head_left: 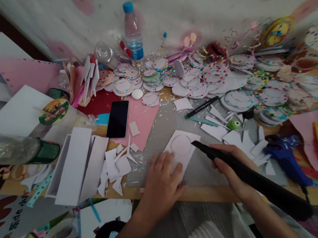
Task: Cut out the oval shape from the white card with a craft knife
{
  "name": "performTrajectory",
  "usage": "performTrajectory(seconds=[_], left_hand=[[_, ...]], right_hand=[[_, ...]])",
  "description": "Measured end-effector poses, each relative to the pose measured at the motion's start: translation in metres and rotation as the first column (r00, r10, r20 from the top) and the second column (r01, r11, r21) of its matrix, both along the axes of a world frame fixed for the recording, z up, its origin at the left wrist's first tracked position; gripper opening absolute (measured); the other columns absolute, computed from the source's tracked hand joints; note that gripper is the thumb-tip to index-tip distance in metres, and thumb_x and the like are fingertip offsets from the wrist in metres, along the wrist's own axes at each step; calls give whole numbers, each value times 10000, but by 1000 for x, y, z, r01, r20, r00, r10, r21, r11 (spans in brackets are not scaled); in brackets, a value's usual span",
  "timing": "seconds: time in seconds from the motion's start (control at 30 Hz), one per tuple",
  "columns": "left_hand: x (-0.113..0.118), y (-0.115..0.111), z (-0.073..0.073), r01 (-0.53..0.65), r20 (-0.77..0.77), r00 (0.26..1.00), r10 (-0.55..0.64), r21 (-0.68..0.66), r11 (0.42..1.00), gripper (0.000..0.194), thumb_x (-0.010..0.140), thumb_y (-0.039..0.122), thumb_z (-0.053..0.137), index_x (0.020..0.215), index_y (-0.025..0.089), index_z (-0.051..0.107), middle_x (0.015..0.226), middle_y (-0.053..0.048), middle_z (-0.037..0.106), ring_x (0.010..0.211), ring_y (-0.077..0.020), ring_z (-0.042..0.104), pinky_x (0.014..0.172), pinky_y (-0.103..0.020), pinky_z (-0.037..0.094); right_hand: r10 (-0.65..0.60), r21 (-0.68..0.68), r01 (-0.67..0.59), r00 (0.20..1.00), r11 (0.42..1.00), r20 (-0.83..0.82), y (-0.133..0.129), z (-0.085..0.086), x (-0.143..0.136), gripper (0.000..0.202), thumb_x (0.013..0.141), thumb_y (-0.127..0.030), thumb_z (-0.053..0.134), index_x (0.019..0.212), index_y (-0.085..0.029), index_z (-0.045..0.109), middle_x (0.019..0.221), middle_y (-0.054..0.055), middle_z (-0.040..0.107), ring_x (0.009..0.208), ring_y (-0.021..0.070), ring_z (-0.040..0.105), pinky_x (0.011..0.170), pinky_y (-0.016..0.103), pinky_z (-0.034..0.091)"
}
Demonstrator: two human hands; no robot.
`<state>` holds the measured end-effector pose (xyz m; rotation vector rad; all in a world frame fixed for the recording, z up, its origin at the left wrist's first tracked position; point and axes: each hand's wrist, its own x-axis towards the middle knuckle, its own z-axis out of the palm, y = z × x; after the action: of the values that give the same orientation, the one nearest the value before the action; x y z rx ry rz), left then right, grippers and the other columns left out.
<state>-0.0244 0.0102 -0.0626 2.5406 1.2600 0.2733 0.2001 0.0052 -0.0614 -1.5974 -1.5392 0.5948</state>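
Observation:
My left hand (160, 182) lies flat on a white foam strip (184, 142) with a circle cut into it, pinning it to the grey cutting mat (161, 130). My right hand (233, 168) grips a long black tool (266, 185), its tip touching the strip's right edge near the circle. White offcuts (118, 166) lie scattered to the left of the strip.
A black phone (117, 119) rests on pink paper (144, 122). Several decorated white discs (197, 78) cover the back of the table near a water bottle (132, 30). A black pen (202, 107), a blue glue gun (286, 157) and white foam strips (78, 164) lie around the mat.

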Motion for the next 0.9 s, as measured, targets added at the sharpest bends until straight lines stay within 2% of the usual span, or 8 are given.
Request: performTrajectory(seconds=[0.07,0.17,0.37,0.5,0.63,0.8,0.9], left_hand=[[3,-2,-4,-152,-21,988,152,-9,988,590,842,415,609,1314,94,459,1447,-230,384,1333,-365,368,1073,-541,339],[8,-8,-12,-240,-32,971,238,-38,970,659,858,400,590,1364,35,379,1478,-266,329,1373,-374,315,1049,-528,385],[12,-13,-17,-236,-42,971,234,-45,971,646,895,370,540,1387,-3,349,1502,-269,286,1411,-363,245,1065,-497,387],[12,-12,-15,-238,-66,970,235,-45,970,654,889,383,538,1387,-4,365,1500,-266,287,1404,-368,261,1056,-496,394],[14,-13,-16,-251,-85,966,246,-50,967,633,884,334,522,1394,-4,360,1506,-263,273,1405,-373,254,1031,-490,414],[16,-14,-17,-258,-76,964,254,-52,965,636,881,328,497,1400,-9,349,1510,-274,249,1412,-380,221,1035,-497,400],[18,-15,-17,-267,-75,962,264,-41,963,628,881,316,486,1398,-15,352,1506,-279,255,1410,-386,223,1033,-495,399]], right_hand=[[32,-4,-32,999,999,8,1,0,-11,236,865,-306,547,1076,-229,622,804,29,709,598,178,648,526,281,522],[95,5,-95,995,995,37,4,-1,-30,238,858,-247,535,1085,-231,604,872,35,729,646,183,685,574,280,554],[177,-17,-176,982,984,64,13,-9,-52,264,856,-220,534,1118,-248,559,908,24,737,714,176,714,629,255,573],[213,-9,-214,972,977,102,15,-13,-54,271,865,-210,519,1132,-246,537,913,36,726,722,180,711,633,265,572],[283,15,-289,946,957,160,14,-13,-55,318,841,-173,522,1155,-221,519,830,41,707,646,175,692,594,270,564],[356,75,-376,914,924,197,17,-12,-54,369,811,-131,518,1170,-216,512,877,59,701,693,184,692,605,279,562],[391,43,-405,901,913,187,18,-12,-50,377,812,-141,519,1182,-215,513,858,57,694,683,181,684,606,280,561]])
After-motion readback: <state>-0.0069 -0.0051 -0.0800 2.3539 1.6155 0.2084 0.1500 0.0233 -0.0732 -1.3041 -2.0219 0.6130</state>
